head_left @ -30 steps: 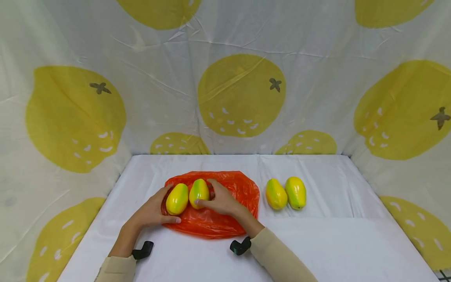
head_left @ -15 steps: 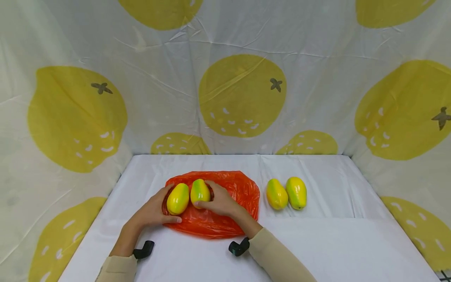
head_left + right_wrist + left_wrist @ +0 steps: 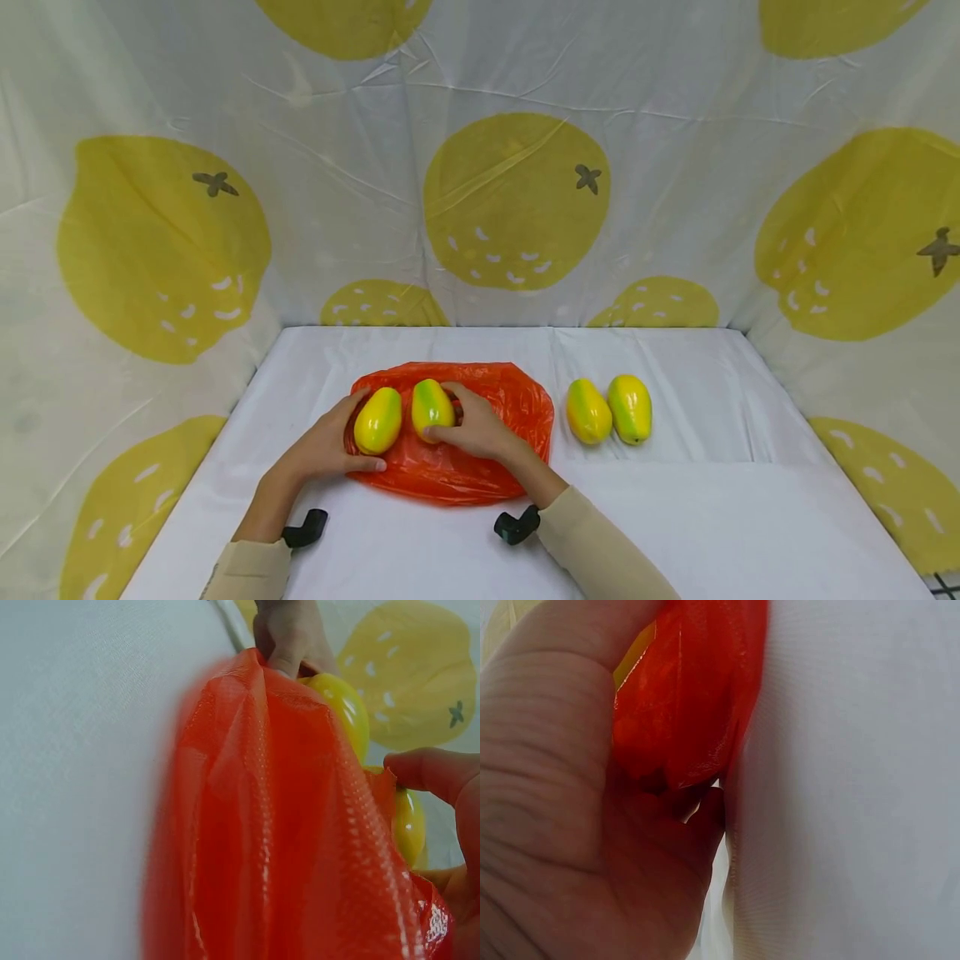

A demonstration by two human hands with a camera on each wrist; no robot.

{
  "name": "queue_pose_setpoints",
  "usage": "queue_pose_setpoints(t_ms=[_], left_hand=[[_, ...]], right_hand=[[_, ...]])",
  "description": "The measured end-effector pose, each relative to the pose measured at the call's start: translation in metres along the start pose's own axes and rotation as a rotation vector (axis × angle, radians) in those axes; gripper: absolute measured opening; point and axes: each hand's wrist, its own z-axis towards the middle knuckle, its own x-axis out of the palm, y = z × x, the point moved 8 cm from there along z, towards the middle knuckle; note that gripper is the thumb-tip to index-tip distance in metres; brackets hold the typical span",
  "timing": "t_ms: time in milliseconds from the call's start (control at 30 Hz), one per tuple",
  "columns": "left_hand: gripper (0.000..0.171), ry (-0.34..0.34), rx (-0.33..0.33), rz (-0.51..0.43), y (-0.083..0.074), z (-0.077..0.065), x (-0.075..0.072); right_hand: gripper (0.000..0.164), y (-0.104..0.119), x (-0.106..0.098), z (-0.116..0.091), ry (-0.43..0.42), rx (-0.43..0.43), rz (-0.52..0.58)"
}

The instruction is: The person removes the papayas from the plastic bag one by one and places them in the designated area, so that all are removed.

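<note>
In the head view, two shiny yellow-green papayas sit at the left part of a crumpled red plastic bag [image 3: 491, 475]. My left hand [image 3: 322, 442] curves around the left papaya [image 3: 378, 421], its thumb stretched along the front. Red plastic [image 3: 694, 690] fills the space between thumb and fingers in the left wrist view. My right hand [image 3: 476, 429] holds the right papaya [image 3: 432, 407], thumb in front and fingers behind. The right wrist view shows this thumb at a flap of the bag [image 3: 262, 825], which partly hides both papayas.
Two more papayas, one yellow [image 3: 588, 412] and one yellow-green [image 3: 631, 410], lie side by side right of the bag. They rest on a white cloth-covered table [image 3: 712, 517]. Behind it hangs a white curtain [image 3: 667, 192] printed with lemons, which also lines both sides.
The right papaya has shifted slightly to the right together with my right hand, widening the gap to the left papaya. My left hand stays around the left papaya.
</note>
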Motion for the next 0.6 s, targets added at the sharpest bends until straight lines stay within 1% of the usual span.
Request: queue_pose_setpoints(t_ms=[233, 467, 600], left_hand=[[0.124, 0.002, -0.003, 0.001, 0.001, 0.000, 0.001], [0.124, -0.007, 0.005, 0.000, 0.000, 0.000, 0.000], [0.124, -0.011, 0.019, -0.004, -0.001, 0.000, 0.000]], right_hand=[[0.082, -0.003, -0.013, -0.007, -0.001, -0.020, 0.012], [0.084, -0.012, -0.028, -0.015, -0.021, -0.003, -0.008], [0.084, -0.014, -0.034, -0.019, -0.022, -0.002, 0.002]])
